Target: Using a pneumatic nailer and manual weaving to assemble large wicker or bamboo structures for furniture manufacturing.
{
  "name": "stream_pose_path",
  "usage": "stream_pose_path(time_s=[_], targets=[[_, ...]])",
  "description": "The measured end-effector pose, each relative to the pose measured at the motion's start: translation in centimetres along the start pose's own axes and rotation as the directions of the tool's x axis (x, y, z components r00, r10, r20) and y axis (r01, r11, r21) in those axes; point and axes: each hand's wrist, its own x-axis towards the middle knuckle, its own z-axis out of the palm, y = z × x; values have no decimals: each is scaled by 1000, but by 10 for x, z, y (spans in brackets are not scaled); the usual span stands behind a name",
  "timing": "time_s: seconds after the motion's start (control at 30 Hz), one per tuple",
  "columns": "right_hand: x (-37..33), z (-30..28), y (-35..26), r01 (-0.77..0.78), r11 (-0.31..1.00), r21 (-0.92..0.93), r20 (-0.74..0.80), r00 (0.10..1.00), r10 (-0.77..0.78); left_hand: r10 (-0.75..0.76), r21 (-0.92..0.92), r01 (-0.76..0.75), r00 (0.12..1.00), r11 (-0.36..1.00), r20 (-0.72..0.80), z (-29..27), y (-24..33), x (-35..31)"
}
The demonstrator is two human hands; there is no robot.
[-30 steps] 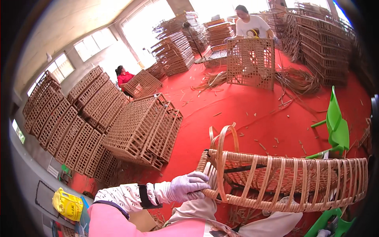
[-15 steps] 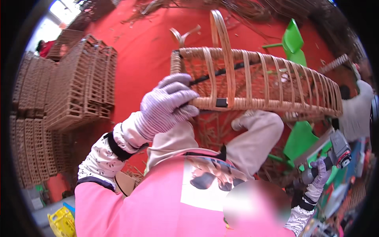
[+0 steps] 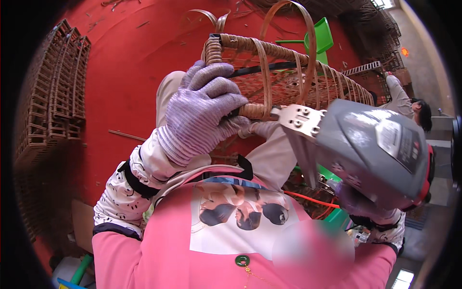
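Head view: your gloved left hand [image 3: 204, 113] is clamped on the lower rim of the rattan basket frame [image 3: 284, 72], held up over your lap. Your right hand [image 3: 358, 202] is wrapped around the grip of a grey nail gun [image 3: 365, 144], its metal nose touching the same rim. Stacked woven panels [image 3: 53, 91] sit left on the red floor [image 3: 130, 67].

head-worn fisheye, steeply downward, close
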Motion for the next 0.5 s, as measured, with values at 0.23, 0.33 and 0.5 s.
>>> stream_pose_path(time_s=[0.23, 0.33, 0.5], targets=[[32, 8, -44, -157, 986, 57, 145, 978, 148, -43, -61, 41, 999, 997, -32, 3, -3, 0], [38, 10, -57, -196, 979, 56, 177, 967, 183, -43, -39, 41, 998, 998, -43, 4, -4, 0], [47, 17, -68, -247, 968, 49, 226, 947, 230, -35, -89, 31, 999, 996, -39, 5, -7, -3]])
